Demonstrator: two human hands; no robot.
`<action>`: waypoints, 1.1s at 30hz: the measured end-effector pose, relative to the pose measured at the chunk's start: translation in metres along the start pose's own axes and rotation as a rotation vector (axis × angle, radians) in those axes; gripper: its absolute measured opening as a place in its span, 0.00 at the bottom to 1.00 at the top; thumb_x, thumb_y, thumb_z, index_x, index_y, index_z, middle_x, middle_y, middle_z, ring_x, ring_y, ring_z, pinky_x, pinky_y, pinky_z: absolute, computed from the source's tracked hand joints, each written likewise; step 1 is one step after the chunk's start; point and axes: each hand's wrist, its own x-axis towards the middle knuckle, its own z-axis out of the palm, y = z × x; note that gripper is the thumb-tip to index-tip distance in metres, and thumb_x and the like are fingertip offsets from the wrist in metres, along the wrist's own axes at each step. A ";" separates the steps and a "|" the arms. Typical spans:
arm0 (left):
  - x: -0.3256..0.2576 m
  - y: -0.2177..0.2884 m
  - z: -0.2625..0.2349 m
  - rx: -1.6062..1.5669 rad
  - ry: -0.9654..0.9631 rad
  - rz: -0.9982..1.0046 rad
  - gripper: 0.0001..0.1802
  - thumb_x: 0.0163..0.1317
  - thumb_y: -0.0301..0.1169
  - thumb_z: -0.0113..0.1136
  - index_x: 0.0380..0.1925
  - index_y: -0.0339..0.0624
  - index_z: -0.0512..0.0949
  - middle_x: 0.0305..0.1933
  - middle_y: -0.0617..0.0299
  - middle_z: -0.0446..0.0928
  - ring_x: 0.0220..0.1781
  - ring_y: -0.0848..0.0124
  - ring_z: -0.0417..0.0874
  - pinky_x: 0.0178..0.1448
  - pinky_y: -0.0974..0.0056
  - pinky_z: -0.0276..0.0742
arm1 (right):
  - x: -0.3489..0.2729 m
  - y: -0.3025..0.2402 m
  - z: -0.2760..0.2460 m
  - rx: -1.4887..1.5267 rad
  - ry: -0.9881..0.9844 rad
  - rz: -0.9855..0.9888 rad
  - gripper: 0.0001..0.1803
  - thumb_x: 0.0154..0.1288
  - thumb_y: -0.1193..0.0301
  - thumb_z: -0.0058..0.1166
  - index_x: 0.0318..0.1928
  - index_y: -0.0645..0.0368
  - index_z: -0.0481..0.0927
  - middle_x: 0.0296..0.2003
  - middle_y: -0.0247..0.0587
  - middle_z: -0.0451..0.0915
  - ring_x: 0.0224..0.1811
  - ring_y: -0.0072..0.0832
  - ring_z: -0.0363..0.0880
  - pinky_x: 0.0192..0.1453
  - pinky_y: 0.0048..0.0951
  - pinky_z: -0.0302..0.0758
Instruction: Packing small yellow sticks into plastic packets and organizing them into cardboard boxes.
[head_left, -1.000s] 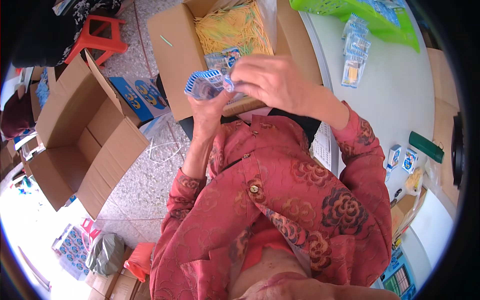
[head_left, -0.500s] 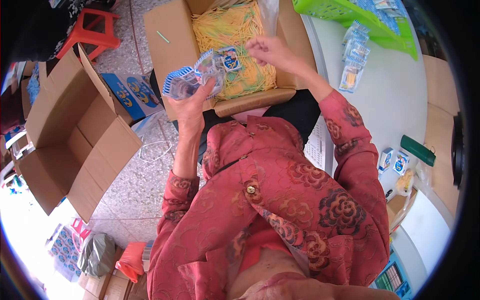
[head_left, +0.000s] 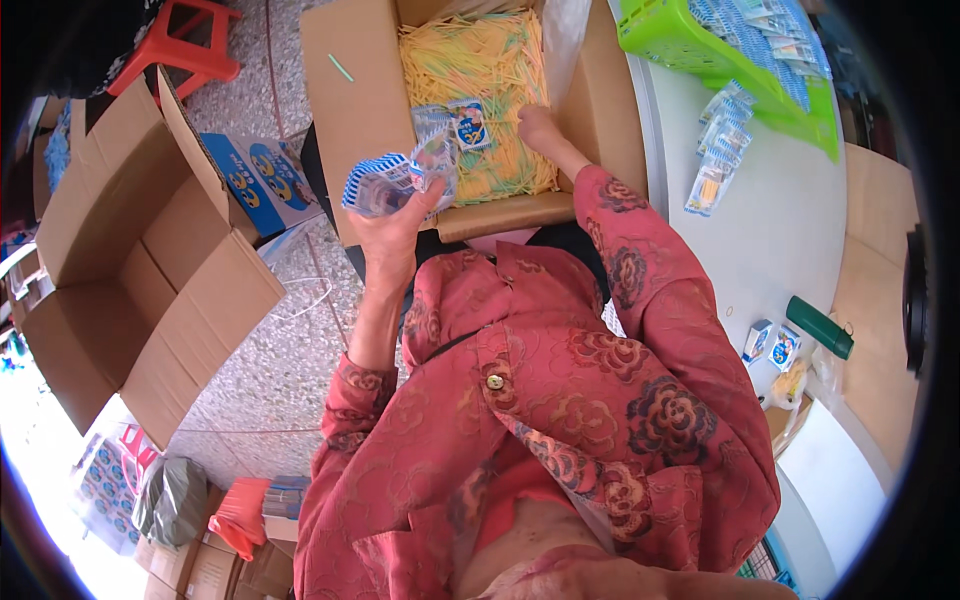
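Observation:
In my left hand (head_left: pixel 390 225) I hold a bunch of clear plastic packets (head_left: pixel 378 186) with blue-and-white striped edges. One packet with a blue printed label (head_left: pixel 470 124) reaches out over the sticks. My right hand (head_left: pixel 541 130) is inside the cardboard box (head_left: pixel 355 120), down at the right side of a heap of thin pastel sticks (head_left: pixel 465 60), mostly yellow with some green and pink. Its fingers are curled and partly hidden, so what they pinch, if anything, does not show. A single green stick (head_left: pixel 341 67) lies on the box's left flap.
On the white table (head_left: pixel 690 270) to my right lie filled packets (head_left: pixel 720 150) beside a green basket (head_left: pixel 725 70) of more packets. A dark green cylinder (head_left: pixel 820 327) is farther down. At left are an open carton (head_left: pixel 150 270) and a red stool (head_left: pixel 185 45).
My right hand has gone from above the box down to the sticks at its right side. My left hand keeps its packets, and the whole view has shifted a little.

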 end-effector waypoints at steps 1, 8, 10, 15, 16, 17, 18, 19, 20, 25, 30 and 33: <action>0.000 0.000 -0.001 0.012 0.003 -0.016 0.13 0.44 0.17 0.65 0.30 0.37 0.74 0.32 0.63 0.76 0.33 0.76 0.77 0.38 0.70 0.75 | -0.001 -0.006 0.002 0.004 0.058 0.087 0.07 0.49 0.77 0.45 0.28 0.66 0.75 0.28 0.58 0.76 0.35 0.47 0.78 0.38 0.41 0.74; 0.007 -0.004 0.002 0.015 0.024 -0.076 0.12 0.45 0.18 0.65 0.29 0.38 0.72 0.31 0.63 0.76 0.32 0.78 0.75 0.37 0.71 0.74 | 0.009 -0.021 0.007 -0.040 0.038 0.110 0.07 0.50 0.77 0.46 0.29 0.65 0.77 0.33 0.59 0.77 0.37 0.52 0.76 0.41 0.44 0.73; 0.010 -0.004 0.002 0.036 0.018 -0.084 0.12 0.45 0.18 0.65 0.29 0.38 0.72 0.31 0.64 0.76 0.32 0.78 0.75 0.36 0.72 0.73 | 0.013 -0.027 0.008 -0.076 -0.001 0.150 0.08 0.51 0.77 0.46 0.30 0.65 0.77 0.34 0.57 0.77 0.38 0.50 0.77 0.40 0.44 0.74; 0.015 -0.003 0.006 0.054 0.019 -0.110 0.12 0.45 0.18 0.65 0.29 0.38 0.72 0.30 0.65 0.75 0.30 0.80 0.73 0.33 0.73 0.72 | 0.025 -0.035 0.014 -0.155 -0.066 0.222 0.09 0.50 0.76 0.48 0.32 0.63 0.79 0.35 0.54 0.78 0.40 0.46 0.78 0.40 0.42 0.75; 0.015 -0.003 0.005 0.068 0.021 -0.131 0.12 0.45 0.18 0.65 0.28 0.38 0.73 0.29 0.66 0.74 0.30 0.80 0.73 0.33 0.73 0.71 | 0.026 -0.038 0.014 -0.133 -0.056 0.241 0.09 0.50 0.76 0.49 0.33 0.62 0.80 0.36 0.53 0.78 0.40 0.45 0.78 0.40 0.41 0.76; 0.016 -0.004 0.004 0.081 0.022 -0.152 0.11 0.45 0.18 0.65 0.28 0.39 0.73 0.29 0.67 0.74 0.30 0.81 0.73 0.33 0.74 0.71 | 0.027 -0.041 0.014 -0.131 -0.061 0.245 0.09 0.50 0.76 0.49 0.33 0.62 0.80 0.36 0.53 0.78 0.40 0.45 0.78 0.40 0.41 0.76; 0.017 -0.005 0.005 0.083 0.019 -0.156 0.11 0.45 0.18 0.65 0.28 0.39 0.73 0.29 0.67 0.74 0.30 0.81 0.73 0.33 0.74 0.71 | 0.028 -0.041 0.015 -0.148 -0.077 0.256 0.10 0.51 0.76 0.49 0.34 0.61 0.80 0.36 0.53 0.78 0.40 0.44 0.78 0.40 0.41 0.76; 0.018 -0.006 0.006 0.078 0.026 -0.143 0.11 0.45 0.18 0.65 0.27 0.39 0.74 0.28 0.67 0.74 0.29 0.81 0.73 0.33 0.74 0.71 | 0.030 -0.041 0.016 -0.166 -0.092 0.267 0.10 0.51 0.75 0.49 0.35 0.61 0.80 0.36 0.52 0.79 0.41 0.43 0.79 0.41 0.40 0.76; 0.019 -0.007 0.008 0.072 0.033 -0.130 0.10 0.45 0.18 0.65 0.27 0.39 0.74 0.28 0.67 0.74 0.29 0.81 0.73 0.33 0.74 0.71 | 0.031 -0.041 0.017 -0.164 -0.094 0.270 0.10 0.51 0.75 0.49 0.35 0.61 0.80 0.36 0.52 0.79 0.41 0.43 0.79 0.41 0.40 0.76; 0.020 -0.006 0.012 0.078 0.046 -0.144 0.10 0.45 0.18 0.64 0.27 0.38 0.74 0.28 0.68 0.74 0.29 0.81 0.73 0.33 0.74 0.71 | 0.031 -0.035 0.028 -0.136 -0.028 0.318 0.11 0.52 0.74 0.48 0.37 0.61 0.79 0.36 0.53 0.78 0.39 0.44 0.79 0.40 0.40 0.76; 0.020 -0.006 0.012 0.094 0.013 -0.134 0.09 0.46 0.18 0.64 0.26 0.38 0.74 0.27 0.68 0.74 0.28 0.81 0.73 0.32 0.74 0.70 | 0.027 -0.019 0.033 0.001 0.075 0.353 0.12 0.49 0.75 0.49 0.37 0.63 0.75 0.35 0.55 0.77 0.39 0.48 0.77 0.41 0.43 0.74; 0.017 -0.004 0.010 0.088 0.029 -0.165 0.08 0.46 0.18 0.63 0.26 0.39 0.74 0.26 0.68 0.73 0.27 0.82 0.72 0.30 0.75 0.69 | 0.020 -0.025 0.024 0.047 0.071 0.347 0.16 0.48 0.75 0.51 0.41 0.63 0.71 0.36 0.55 0.77 0.41 0.49 0.76 0.42 0.43 0.74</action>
